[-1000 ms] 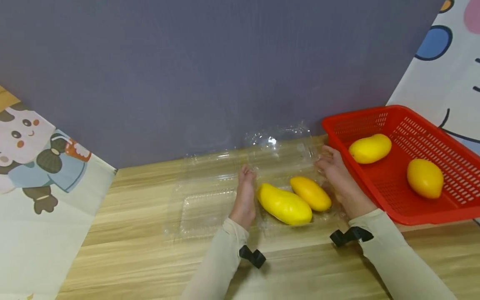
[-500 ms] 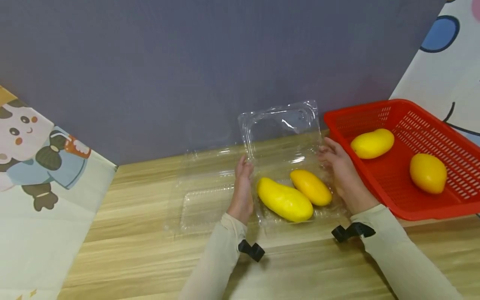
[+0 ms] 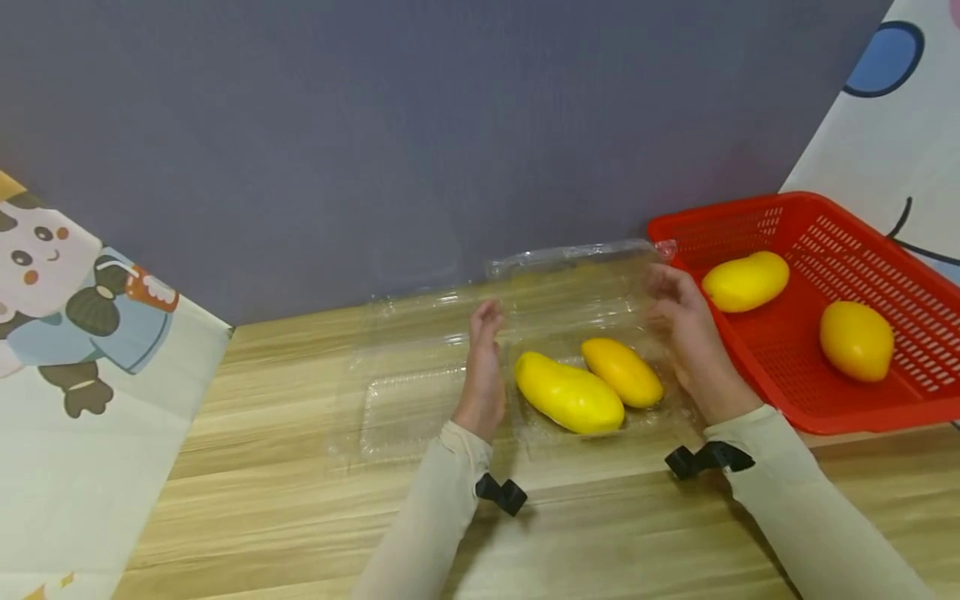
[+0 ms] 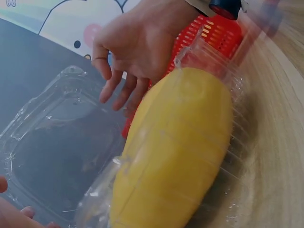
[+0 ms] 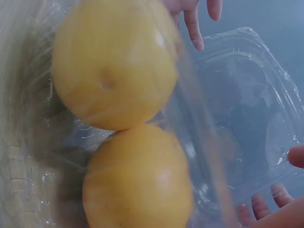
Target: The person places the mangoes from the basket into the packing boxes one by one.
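A clear plastic clamshell box (image 3: pixel 525 442) lies on the table with two mangoes in its base: a larger yellow mango (image 3: pixel 570 393) and a smaller orange-yellow mango (image 3: pixel 622 372). Its lid (image 3: pixel 577 271) stands raised on the far side, tilted. Along the box's left side is my left hand (image 3: pixel 483 375), its fingers pointing away. My right hand (image 3: pixel 686 342), blurred, is by the right side, fingers loosely bent close to the lid's edge. Both wrist views show fingers beside the lid (image 4: pixel 61 137); whether they touch it I cannot tell.
A red plastic basket (image 3: pixel 750 392) stands just right of my right hand. It holds a yellow mango (image 3: pixel 746 282) and a rounder orange-yellow fruit (image 3: pixel 857 341). Left of my left hand lies another clear plastic box (image 3: pixel 412 408), open. A grey panel (image 3: pixel 420 150) rises behind the table.
The lid has swung up from lying low at the back, and its upper edge now leans nearer to me. Both hands have shifted slightly away from me along the box's sides.
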`<act>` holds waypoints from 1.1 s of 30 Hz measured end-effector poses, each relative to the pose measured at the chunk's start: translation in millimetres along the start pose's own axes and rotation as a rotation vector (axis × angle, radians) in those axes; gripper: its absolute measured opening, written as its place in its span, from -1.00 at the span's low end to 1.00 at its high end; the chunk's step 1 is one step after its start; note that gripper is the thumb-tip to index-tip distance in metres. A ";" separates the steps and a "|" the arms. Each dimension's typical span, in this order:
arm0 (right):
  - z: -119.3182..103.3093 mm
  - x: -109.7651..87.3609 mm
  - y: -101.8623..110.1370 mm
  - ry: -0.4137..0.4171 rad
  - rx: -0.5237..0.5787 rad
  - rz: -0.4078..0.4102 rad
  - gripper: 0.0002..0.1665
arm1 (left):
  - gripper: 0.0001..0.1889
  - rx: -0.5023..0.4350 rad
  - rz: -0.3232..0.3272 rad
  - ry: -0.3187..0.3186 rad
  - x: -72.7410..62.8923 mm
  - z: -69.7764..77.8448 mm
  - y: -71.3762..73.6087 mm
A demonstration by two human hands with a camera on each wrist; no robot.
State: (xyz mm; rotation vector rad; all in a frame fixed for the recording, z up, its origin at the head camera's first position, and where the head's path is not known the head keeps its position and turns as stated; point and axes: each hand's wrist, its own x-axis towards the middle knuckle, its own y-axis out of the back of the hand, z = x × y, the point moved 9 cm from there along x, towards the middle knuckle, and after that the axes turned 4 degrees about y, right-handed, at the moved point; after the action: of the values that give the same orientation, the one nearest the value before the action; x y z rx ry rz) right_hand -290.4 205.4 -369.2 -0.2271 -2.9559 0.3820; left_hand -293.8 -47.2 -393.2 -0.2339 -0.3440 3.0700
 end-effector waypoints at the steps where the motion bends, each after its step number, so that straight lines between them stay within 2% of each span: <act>1: -2.8 -1.1 -0.6 0.009 0.014 -0.002 -0.45 | -0.47 0.004 0.000 -0.003 -0.8 1.1 -0.2; 5: -12.2 -5.6 -1.0 0.031 0.043 -0.013 -0.43 | -0.48 0.012 -0.006 -0.026 -4.7 7.1 -1.8; 11: -24.4 -11.2 -1.7 0.093 0.088 -0.010 -0.64 | -0.49 0.009 -0.021 -0.066 -13.1 18.7 -4.6; 19: -30.9 -21.3 -1.3 0.063 -0.024 -0.066 -0.68 | -0.49 0.101 -0.012 -0.238 -28.4 45.7 3.9; 23: -30.8 -26.5 2.0 0.045 -0.036 -0.105 -0.67 | -0.49 0.134 -0.044 -0.229 -34.1 46.0 2.1; 30: -26.8 -35.2 8.8 0.062 0.071 -0.200 -0.57 | -0.49 0.175 -0.059 -0.214 -43.7 40.8 1.7; 33: -28.7 -39.0 10.7 0.090 0.021 -0.254 -0.56 | -0.48 0.217 -0.074 -0.221 -49.5 39.9 2.8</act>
State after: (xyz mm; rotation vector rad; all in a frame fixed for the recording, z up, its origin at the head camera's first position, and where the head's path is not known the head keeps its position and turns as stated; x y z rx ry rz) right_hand -246.1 215.9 -349.6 0.1297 -2.8422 0.3570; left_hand -251.2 -61.6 -348.2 0.1247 -0.0242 3.0309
